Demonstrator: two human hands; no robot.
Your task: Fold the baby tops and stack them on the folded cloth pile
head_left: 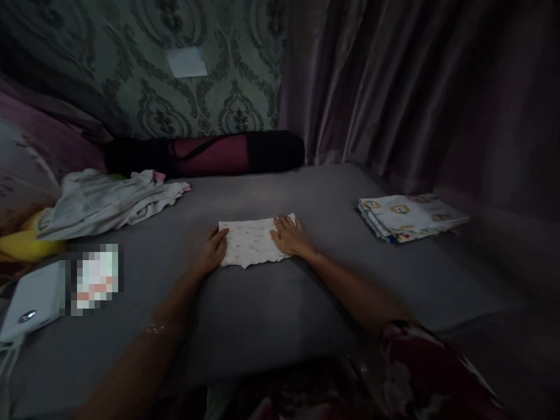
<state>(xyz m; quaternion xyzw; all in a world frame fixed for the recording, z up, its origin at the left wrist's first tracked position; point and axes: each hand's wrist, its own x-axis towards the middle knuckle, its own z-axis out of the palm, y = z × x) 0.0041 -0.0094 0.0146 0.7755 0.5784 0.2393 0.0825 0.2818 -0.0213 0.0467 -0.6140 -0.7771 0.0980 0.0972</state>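
Note:
A small white cloth (251, 242) with a faint pattern lies folded into a rough rectangle on the grey sheet. Its near edge is wavy, with one corner poking toward me. My right hand (289, 236) rests flat on the cloth's right end, palm down with the fingers stretched out. At the opposite end, my left hand (213, 251) touches the left edge with its fingers extended; part of that hand is in shadow.
A stack of folded printed cloths (406, 216) sits at the right. Crumpled light cloths (114, 201) lie at the left, above a white corded device (35, 300) and a blurred-out item (97, 279). A long black-and-red bag (210, 154) lines the patterned wall; a curtain (341, 87) hangs right.

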